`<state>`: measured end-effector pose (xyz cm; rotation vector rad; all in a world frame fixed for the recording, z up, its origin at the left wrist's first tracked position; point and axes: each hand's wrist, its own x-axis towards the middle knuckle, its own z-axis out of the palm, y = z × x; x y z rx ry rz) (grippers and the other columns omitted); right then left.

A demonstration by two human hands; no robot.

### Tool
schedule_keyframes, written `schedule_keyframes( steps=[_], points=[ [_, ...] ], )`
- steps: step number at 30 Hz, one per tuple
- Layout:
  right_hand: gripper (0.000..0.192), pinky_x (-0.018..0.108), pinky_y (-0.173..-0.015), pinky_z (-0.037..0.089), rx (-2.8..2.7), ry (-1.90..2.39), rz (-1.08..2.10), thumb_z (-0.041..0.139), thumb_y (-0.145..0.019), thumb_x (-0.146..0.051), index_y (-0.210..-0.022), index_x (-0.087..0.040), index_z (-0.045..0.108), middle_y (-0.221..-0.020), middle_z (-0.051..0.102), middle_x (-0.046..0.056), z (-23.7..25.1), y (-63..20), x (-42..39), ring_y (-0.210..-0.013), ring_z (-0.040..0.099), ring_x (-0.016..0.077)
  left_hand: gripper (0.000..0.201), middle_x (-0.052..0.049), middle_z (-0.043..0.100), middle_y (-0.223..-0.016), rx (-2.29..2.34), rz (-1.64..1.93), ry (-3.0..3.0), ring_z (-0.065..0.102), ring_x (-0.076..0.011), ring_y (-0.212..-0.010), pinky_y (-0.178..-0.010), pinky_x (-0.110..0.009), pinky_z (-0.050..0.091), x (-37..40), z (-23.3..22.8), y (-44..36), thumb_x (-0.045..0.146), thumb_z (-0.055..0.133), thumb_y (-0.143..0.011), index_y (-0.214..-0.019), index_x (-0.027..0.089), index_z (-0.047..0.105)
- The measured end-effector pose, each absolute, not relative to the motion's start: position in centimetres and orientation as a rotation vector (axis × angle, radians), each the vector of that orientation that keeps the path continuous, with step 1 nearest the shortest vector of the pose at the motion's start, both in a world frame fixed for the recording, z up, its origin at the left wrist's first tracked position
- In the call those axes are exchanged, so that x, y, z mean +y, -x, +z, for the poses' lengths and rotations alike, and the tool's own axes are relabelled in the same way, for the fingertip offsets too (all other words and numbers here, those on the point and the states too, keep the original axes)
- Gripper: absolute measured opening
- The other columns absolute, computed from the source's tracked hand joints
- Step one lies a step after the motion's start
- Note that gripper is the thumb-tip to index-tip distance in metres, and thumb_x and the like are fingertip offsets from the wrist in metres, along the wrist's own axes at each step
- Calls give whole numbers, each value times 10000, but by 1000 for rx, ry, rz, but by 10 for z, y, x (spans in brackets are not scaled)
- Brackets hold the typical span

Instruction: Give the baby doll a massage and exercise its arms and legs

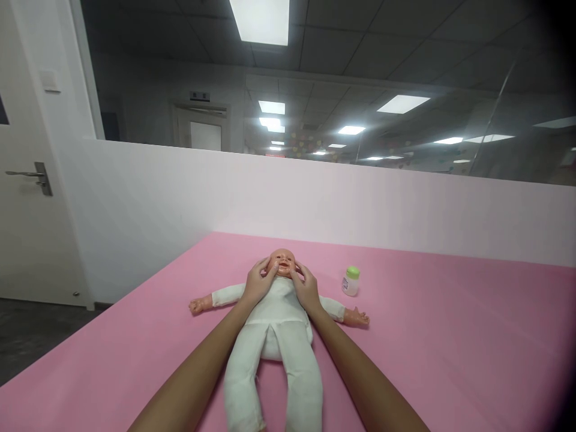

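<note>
A baby doll (274, 327) in a white suit lies on its back on the pink table (450, 336), arms spread, head away from me. My left hand (257, 282) rests on the left side of the doll's face, thumb on its cheek. My right hand (306, 287) rests on the right side of the face, thumb on the other cheek. Both hands cup the head (282, 263) from the sides.
A small white bottle with a green cap (351, 281) stands on the table right of the doll's head. A white partition wall (315, 198) runs behind the table, with glass above it. A white door with a handle (31, 175) is at the left.
</note>
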<state>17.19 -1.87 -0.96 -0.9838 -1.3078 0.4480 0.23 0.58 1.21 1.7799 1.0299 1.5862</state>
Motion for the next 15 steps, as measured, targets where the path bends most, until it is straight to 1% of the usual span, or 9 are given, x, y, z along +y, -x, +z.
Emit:
schedule_keyframes(
  steps=[3,7,15],
  points=[
    [492,454,-1029,530,-1304,984,453,619,-897,-454,-1314,-199,668,-1341,675,119,-10,-172,-18,-1242,629,310,482,-153,641,-1389,1011,1586,-1754,590,-299,-1301,-1002,-381,541,5,12,-2,387,721,-877,-1301,160,681],
    [478,465,-1047,519,-1310,976,449,617,-908,-452,-1311,-199,667,-1334,679,118,-11,-172,-18,-1232,635,307,529,-167,630,-1399,988,1589,-1745,588,-318,-1303,-1007,-405,542,5,12,-1,395,752,-839,-1304,153,678],
    [462,460,-1063,510,-1315,985,442,608,-917,-435,-1305,-190,662,-1333,676,116,-10,-172,-18,-1229,637,299,506,-153,629,-1409,985,1586,-1765,570,-309,-1332,-1028,-391,525,7,11,1,401,727,-846,-1295,169,692]
  ],
)
